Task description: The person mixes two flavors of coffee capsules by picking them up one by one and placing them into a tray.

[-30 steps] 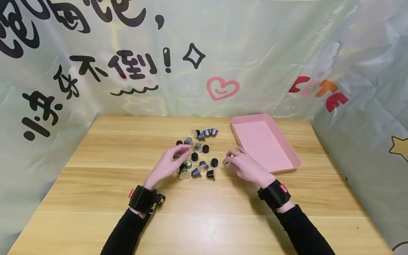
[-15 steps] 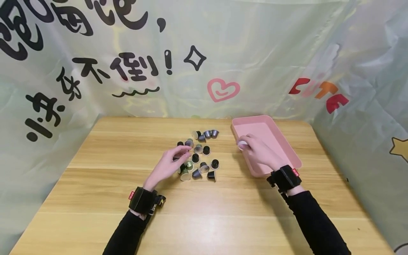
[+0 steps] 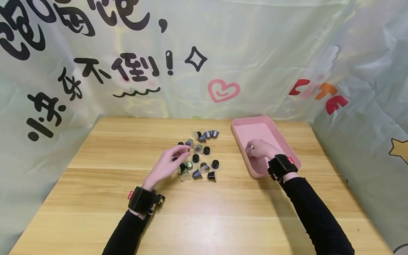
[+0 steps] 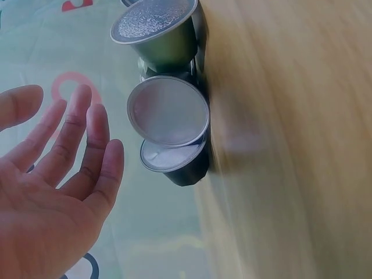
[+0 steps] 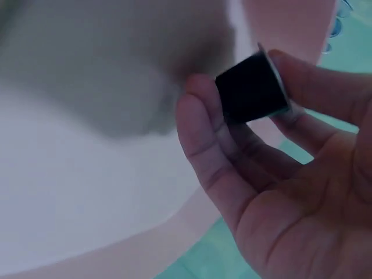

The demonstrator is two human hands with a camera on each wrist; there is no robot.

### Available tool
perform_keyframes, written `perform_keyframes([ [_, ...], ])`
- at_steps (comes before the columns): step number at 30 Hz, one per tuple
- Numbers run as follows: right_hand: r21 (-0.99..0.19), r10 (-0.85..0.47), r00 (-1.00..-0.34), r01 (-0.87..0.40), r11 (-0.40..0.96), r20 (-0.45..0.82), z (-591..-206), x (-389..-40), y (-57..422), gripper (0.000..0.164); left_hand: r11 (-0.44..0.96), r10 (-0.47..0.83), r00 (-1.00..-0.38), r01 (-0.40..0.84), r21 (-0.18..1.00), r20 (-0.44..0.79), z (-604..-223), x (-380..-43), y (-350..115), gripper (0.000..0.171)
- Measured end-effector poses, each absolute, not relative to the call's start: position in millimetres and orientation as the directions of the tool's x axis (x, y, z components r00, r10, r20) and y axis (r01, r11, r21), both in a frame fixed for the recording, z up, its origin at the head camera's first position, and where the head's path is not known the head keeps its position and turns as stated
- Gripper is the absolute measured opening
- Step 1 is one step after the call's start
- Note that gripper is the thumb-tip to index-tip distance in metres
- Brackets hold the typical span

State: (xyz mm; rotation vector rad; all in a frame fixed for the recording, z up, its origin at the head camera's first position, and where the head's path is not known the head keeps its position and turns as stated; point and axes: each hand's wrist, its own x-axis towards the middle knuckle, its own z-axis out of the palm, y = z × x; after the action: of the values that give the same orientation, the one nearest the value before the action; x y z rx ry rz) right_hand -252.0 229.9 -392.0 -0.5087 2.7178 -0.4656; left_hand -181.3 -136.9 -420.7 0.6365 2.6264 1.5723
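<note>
Inside the pink tray (image 3: 255, 124), near its left wall, my right hand (image 3: 262, 148) pinches a dark coffee capsule (image 5: 251, 88) between thumb and fingers. In the right wrist view the capsule's flat lid faces the thumb, and the tray floor lies beyond. My left hand (image 3: 166, 163) hovers beside the left edge of a loose group of coffee capsules, its fingers relaxed and holding nothing. Close to it in the left wrist view are a green capsule (image 4: 168, 40) and a pale-lidded capsule (image 4: 168, 110). In the head view that hand hides part of the group.
Several black, grey, blue and green capsules lie scattered mid-table, among them a black capsule (image 3: 211, 176) at the near edge and a purple-grey capsule (image 3: 215, 134) at the far edge. A printed cloth (image 3: 178, 102) hangs behind the wooden table (image 3: 197, 219).
My right hand has carried the capsule from beside the group, over the tray's left wall and down into the tray. The left hand has stayed in place.
</note>
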Motion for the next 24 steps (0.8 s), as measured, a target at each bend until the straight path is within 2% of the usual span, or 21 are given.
perform_keyframes([
  [6, -0.379, -0.364, -0.844, -0.212, 0.901, -0.393, -396.1, -259.7, 221.8, 0.022, 0.408, 0.347, -0.919, 0.326, 0.853, 0.186, -420.5, -181.4, -137.4, 0.038],
  [11, -0.37, -0.336, -0.84, -0.178, 0.912, -0.426, -393.7, -258.7, 215.7, 0.021, 0.417, 0.343, -0.922, 0.319, 0.851, 0.178, -421.2, -181.8, -138.6, 0.039],
  [20, -0.339, -0.29, -0.862, -0.15, 0.929, -0.415, -393.8, -256.6, 193.6, 0.015, 0.434, 0.331, -0.929, 0.305, 0.848, 0.164, -420.3, -182.5, -141.9, 0.039],
  [24, -0.341, -0.269, -0.872, -0.128, 0.931, -0.409, -393.4, -256.1, 182.9, 0.017, 0.429, 0.329, -0.931, 0.298, 0.853, 0.16, -419.9, -182.5, -142.2, 0.039],
])
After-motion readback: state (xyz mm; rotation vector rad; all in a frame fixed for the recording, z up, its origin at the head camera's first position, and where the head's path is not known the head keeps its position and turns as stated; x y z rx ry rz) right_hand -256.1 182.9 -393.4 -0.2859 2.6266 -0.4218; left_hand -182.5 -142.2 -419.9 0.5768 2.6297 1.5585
